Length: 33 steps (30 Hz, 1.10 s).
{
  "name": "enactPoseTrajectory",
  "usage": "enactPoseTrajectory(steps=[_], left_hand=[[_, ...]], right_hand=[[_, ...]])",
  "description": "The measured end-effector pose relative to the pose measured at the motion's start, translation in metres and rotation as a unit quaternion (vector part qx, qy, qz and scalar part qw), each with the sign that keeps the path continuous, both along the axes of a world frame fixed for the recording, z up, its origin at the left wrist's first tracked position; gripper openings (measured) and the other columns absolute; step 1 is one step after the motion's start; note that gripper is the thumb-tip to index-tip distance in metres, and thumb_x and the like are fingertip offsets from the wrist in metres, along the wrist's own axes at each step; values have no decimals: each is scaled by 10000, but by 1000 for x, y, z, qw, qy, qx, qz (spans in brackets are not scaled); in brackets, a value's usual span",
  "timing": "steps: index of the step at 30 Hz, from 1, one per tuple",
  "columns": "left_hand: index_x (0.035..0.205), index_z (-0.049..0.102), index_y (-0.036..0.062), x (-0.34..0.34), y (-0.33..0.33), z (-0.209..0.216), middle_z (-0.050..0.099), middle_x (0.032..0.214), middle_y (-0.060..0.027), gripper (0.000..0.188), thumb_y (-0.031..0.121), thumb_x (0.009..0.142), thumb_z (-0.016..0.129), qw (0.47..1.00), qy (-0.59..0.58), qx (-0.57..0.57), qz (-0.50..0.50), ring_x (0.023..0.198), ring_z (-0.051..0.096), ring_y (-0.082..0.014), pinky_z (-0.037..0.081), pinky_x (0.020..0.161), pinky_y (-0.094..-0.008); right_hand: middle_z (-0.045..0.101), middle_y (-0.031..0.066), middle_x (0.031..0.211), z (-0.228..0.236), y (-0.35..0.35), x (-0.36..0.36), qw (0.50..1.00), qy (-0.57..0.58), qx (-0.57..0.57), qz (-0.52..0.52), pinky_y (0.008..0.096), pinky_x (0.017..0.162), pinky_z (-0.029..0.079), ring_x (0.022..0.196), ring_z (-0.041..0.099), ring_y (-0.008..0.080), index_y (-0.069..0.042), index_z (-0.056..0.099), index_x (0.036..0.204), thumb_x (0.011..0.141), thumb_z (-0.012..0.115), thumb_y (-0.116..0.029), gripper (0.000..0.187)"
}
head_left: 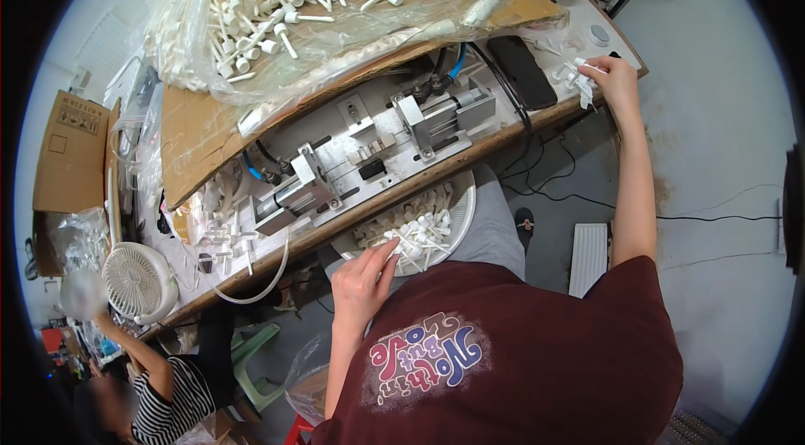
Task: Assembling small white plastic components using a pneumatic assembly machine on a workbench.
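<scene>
At the table's right end, my right hand is closed, thumb and fingers pinching a white plastic part. Just below its fingertips lies a small heap of white plastic pieces. My left hand hovers over the near rim of a white basin, its thumb and forefinger pressed together. White pieces show right at those fingertips, but whether one is held is hard to make out. Many white stemmed plastic parts fill the basin, which sits by my lap under the table edge.
A metal clamping fixture with two cylinders stands mid-table. Behind it, cardboard carries a bag of white capped parts. A black phone lies beside cables. At left are a white fan and another person.
</scene>
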<state>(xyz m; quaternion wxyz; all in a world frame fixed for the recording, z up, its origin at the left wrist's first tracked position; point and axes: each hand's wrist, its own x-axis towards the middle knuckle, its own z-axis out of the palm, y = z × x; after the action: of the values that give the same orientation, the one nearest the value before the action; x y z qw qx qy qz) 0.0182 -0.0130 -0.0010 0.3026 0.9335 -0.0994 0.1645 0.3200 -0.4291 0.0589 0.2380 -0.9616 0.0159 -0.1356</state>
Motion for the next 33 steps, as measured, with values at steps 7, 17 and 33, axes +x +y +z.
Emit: enactPoseTrajectory(steps=[7,17,33], left_hand=[[1084,701,99,-5,0,-1,682,812,-66,286,73,803,746,1000,16,4,14,599,636,-244,490,543,-338],[1082,699,98,-1,0,-3,681,810,-73,285,73,802,745,1000,14,6,-2,610,641,-254,495,548,-346],[1129,669,103,-2,4,3,654,797,-44,293,93,837,700,1000,3,-1,-15,638,646,-224,512,569,-345]], right_hand=[[715,178,818,-19,21,-5,980,105,-167,2,409,736,545,801,702,317,-26,719,791,619,865,-188,278],[716,178,862,-50,8,6,986,117,-116,-28,429,764,553,872,698,327,-56,724,830,605,875,-252,334],[662,51,756,53,237,-52,931,-140,77,330,308,621,493,641,630,191,-74,721,886,839,726,-302,233]])
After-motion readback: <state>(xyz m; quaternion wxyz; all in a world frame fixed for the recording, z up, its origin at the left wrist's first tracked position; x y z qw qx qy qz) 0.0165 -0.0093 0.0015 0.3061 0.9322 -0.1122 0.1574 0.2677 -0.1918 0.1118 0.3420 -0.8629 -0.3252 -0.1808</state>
